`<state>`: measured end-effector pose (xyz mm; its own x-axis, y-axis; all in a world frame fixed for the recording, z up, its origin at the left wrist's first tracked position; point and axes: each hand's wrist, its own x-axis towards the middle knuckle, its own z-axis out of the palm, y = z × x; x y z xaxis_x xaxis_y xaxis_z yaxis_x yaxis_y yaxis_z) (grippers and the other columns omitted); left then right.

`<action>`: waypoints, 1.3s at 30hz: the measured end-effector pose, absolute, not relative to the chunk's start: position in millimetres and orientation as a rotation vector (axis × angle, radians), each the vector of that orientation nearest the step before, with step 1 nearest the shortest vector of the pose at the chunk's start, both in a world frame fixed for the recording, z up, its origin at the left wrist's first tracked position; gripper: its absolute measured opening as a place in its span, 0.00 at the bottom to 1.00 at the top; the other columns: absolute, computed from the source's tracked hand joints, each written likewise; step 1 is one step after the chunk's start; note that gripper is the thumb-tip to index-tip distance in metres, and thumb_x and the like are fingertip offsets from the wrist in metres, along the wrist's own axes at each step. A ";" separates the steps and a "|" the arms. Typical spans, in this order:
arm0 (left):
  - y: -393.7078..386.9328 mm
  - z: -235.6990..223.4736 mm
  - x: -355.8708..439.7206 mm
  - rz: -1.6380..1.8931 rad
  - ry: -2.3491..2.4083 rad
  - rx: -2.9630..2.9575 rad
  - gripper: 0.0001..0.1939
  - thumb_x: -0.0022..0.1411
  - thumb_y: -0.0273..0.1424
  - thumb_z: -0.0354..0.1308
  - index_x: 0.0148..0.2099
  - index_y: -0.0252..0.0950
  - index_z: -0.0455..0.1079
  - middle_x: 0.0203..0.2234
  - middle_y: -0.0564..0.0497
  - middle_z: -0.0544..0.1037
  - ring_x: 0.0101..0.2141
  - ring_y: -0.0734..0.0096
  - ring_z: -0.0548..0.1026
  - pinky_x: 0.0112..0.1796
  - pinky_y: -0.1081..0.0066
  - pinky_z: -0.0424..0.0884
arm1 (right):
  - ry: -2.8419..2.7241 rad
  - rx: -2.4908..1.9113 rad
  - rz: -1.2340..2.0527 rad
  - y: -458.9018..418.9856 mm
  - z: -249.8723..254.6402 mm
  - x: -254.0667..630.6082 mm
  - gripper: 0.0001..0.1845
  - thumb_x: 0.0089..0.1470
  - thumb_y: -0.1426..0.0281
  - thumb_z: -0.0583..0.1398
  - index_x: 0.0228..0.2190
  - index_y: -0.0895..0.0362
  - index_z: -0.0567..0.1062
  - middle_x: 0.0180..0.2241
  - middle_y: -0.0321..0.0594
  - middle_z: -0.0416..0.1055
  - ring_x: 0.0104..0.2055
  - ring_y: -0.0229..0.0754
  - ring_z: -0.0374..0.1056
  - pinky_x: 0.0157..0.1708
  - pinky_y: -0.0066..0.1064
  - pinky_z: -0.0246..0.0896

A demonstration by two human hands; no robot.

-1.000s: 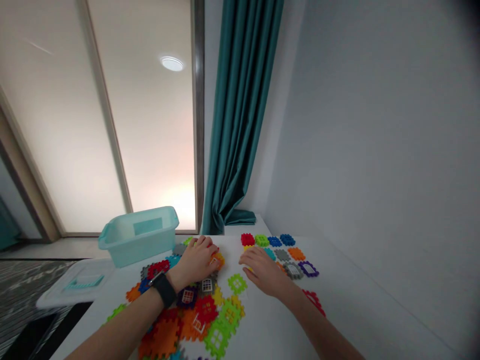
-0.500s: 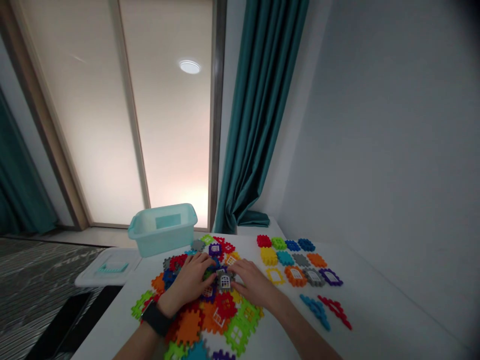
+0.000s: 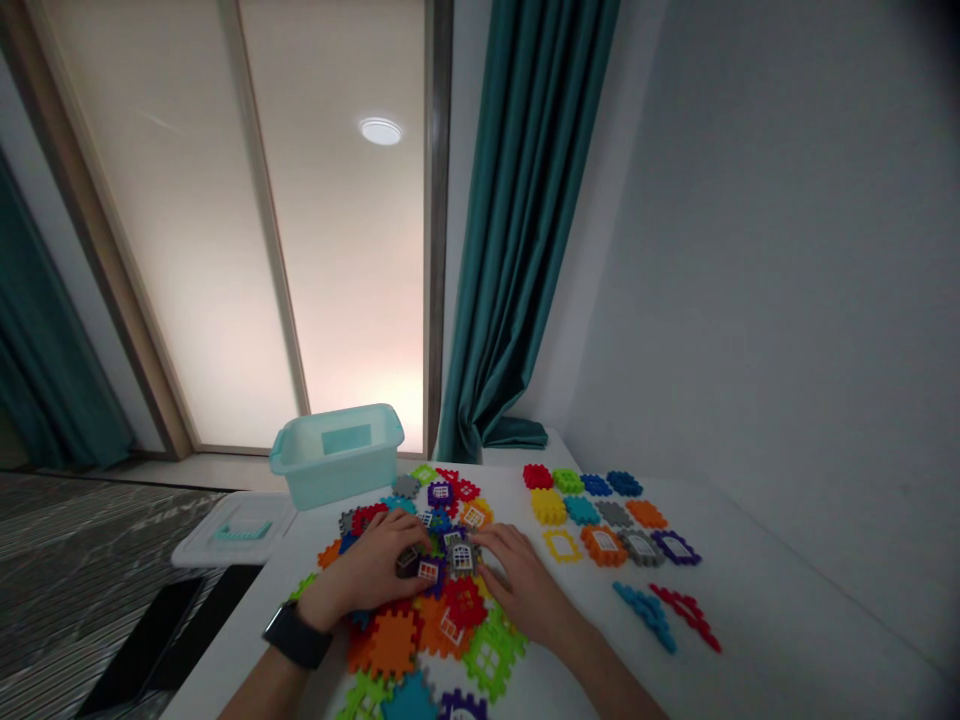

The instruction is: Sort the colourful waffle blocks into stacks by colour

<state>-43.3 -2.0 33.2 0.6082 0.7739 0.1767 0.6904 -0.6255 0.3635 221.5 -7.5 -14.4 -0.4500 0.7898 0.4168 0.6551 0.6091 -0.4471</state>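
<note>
My left hand [image 3: 379, 562] is over the pile, its thumb and fingers closed around a purple window tile [image 3: 430, 571]. A dark piece [image 3: 408, 560] shows beneath its fingers. My right hand [image 3: 521, 585] rests at the pile's right side, thumb and fingers apart. Its fingertips are by the right edge of a grey window tile [image 3: 462, 557]; whether they press on it I cannot tell. Nearer me lie a red window tile [image 3: 465, 602], an orange tile [image 3: 393, 645] and a lime-green window tile [image 3: 489, 655]. Some pieces are hidden under my hands.
Sorted tiles stand in rows at right, including a yellow stack [image 3: 549, 507] and an orange stack [image 3: 604, 546]. Blue [image 3: 646, 615] and red [image 3: 686, 615] long pieces lie below them. A teal bin [image 3: 341, 485] stands back left, beside a clear lid [image 3: 234, 530].
My right hand has moved left from near the sorted rows to the pile. My left hand has drawn back towards me and closed on the purple window tile. The view has swung left.
</note>
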 end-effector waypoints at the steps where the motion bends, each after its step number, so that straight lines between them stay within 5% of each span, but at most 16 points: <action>1: -2.0 33.2 -44.3 0.453 1.207 2.568 0.11 0.59 0.38 0.66 0.43 0.42 0.74 0.46 0.50 0.76 0.50 0.56 0.70 0.53 0.59 0.63 | -2.219 -1.134 0.303 -8.7 -14.9 222.3 0.19 0.59 0.77 0.56 0.51 0.51 0.71 0.51 0.44 0.72 0.54 0.50 0.67 0.56 0.44 0.62; 7: -2.6 29.8 -46.7 0.348 1.277 2.517 0.18 0.50 0.32 0.70 0.44 0.43 0.73 0.45 0.52 0.75 0.51 0.54 0.70 0.56 0.55 0.62 | -2.181 -1.132 0.318 -9.5 -12.9 221.2 0.19 0.58 0.78 0.55 0.49 0.51 0.71 0.49 0.44 0.73 0.54 0.50 0.67 0.55 0.45 0.63; 18: -2.7 34.5 -43.9 0.565 1.257 2.495 0.18 0.54 0.28 0.66 0.48 0.42 0.69 0.47 0.50 0.76 0.50 0.55 0.70 0.53 0.58 0.65 | -2.181 -1.093 0.283 -15.2 -11.0 215.8 0.20 0.58 0.78 0.55 0.50 0.51 0.71 0.49 0.44 0.73 0.54 0.50 0.68 0.56 0.46 0.63; 25: -9.7 32.8 -22.0 0.778 1.188 2.536 0.21 0.56 0.29 0.66 0.51 0.42 0.67 0.49 0.48 0.76 0.51 0.53 0.70 0.54 0.57 0.65 | -2.203 -1.001 0.211 -25.7 -5.7 208.3 0.28 0.54 0.78 0.60 0.55 0.49 0.68 0.59 0.44 0.67 0.61 0.51 0.62 0.61 0.48 0.59; 34: -16.9 18.7 -4.6 0.906 1.120 2.235 0.06 0.67 0.33 0.54 0.45 0.40 0.67 0.41 0.49 0.77 0.43 0.61 0.74 0.48 0.64 0.69 | -2.095 -0.931 0.158 -16.6 -8.6 211.9 0.08 0.64 0.73 0.55 0.40 0.51 0.75 0.41 0.42 0.76 0.47 0.48 0.71 0.51 0.45 0.66; 39: -14.1 14.3 -5.6 0.950 1.204 2.393 0.20 0.64 0.33 0.60 0.57 0.41 0.64 0.48 0.45 0.76 0.48 0.54 0.73 0.51 0.57 0.68 | -1.825 -1.089 0.395 -15.4 -12.3 204.7 0.11 0.63 0.68 0.56 0.44 0.52 0.76 0.40 0.43 0.77 0.44 0.49 0.72 0.48 0.42 0.68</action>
